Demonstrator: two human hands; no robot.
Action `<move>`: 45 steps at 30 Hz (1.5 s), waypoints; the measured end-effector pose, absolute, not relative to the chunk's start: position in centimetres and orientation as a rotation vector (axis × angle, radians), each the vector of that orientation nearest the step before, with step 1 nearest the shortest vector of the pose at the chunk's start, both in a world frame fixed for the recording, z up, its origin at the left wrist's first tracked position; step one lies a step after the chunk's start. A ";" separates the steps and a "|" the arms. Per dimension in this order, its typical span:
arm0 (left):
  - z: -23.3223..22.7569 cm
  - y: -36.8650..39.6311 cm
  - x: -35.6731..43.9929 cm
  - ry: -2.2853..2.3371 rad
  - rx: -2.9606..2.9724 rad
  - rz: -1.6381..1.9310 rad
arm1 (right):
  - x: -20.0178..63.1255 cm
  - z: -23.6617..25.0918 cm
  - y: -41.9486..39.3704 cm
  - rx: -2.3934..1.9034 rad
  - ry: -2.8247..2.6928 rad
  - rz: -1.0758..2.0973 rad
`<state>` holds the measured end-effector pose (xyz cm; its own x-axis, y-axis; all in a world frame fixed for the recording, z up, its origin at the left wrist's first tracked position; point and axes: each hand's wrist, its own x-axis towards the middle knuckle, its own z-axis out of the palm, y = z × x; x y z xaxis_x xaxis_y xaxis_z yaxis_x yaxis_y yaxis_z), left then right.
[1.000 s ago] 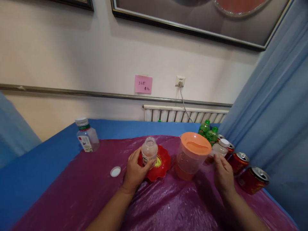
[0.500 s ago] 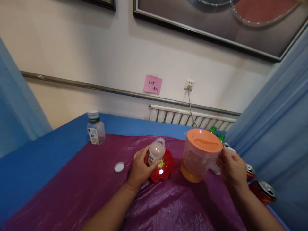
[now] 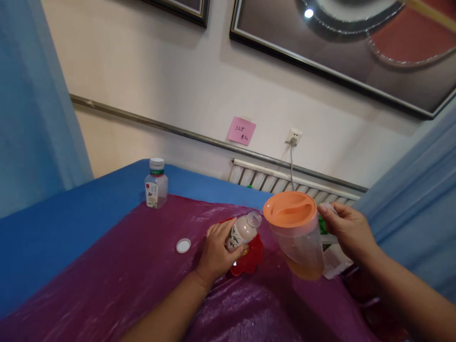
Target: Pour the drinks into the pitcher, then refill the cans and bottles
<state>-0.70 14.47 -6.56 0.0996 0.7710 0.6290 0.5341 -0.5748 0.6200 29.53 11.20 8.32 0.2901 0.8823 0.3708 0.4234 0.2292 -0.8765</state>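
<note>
My left hand [image 3: 221, 249] is closed around a clear, uncapped bottle [image 3: 242, 232] with a leaf-patterned label, tilted to the right. Beneath it sits a red scalloped dish [image 3: 254, 256], partly hidden by the hand and bottle. My right hand [image 3: 351, 230] grips the handle of a clear plastic pitcher [image 3: 299, 247], which leans left toward the bottle. An orange lid [image 3: 290, 210] covers the pitcher, and amber liquid lies low inside. The pitcher's lip is close to the bottle mouth; no stream is visible between them. A white cap [image 3: 183, 245] lies left of my left hand.
A second bottle [image 3: 156, 184], white-capped, stands at the back left. Purple plastic sheeting [image 3: 142, 266] covers part of the blue table [image 3: 117, 192]. Behind my right hand are a white packet [image 3: 337, 261] and green bottles, mostly hidden. A radiator [image 3: 256, 176] runs along the wall.
The pitcher has tipped left and come nearer the bottle. The bottle has gone from nearly upright to tilted right. The whole view has shifted and rotated a little.
</note>
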 end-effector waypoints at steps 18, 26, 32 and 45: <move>-6.3 14.1 -0.7 1.280 2.144 1.462 | 28.1 11.7 12.1 -1.481 -1.608 0.295; -6.2 14.1 -0.6 1.278 2.133 1.442 | 28.8 11.9 12.4 -1.497 -1.690 0.174; -6.3 14.1 -0.6 1.285 2.126 1.415 | 28.8 12.4 12.4 -1.518 -1.689 0.194; -6.2 13.9 -0.6 1.267 2.130 1.403 | 29.3 13.0 12.9 -1.526 -1.830 -0.037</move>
<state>-0.57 13.95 -6.17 0.1380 0.7938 0.5923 0.5086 -0.5700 0.6453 29.35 12.93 13.01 -0.0180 0.8381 0.5453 0.8593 0.2918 -0.4201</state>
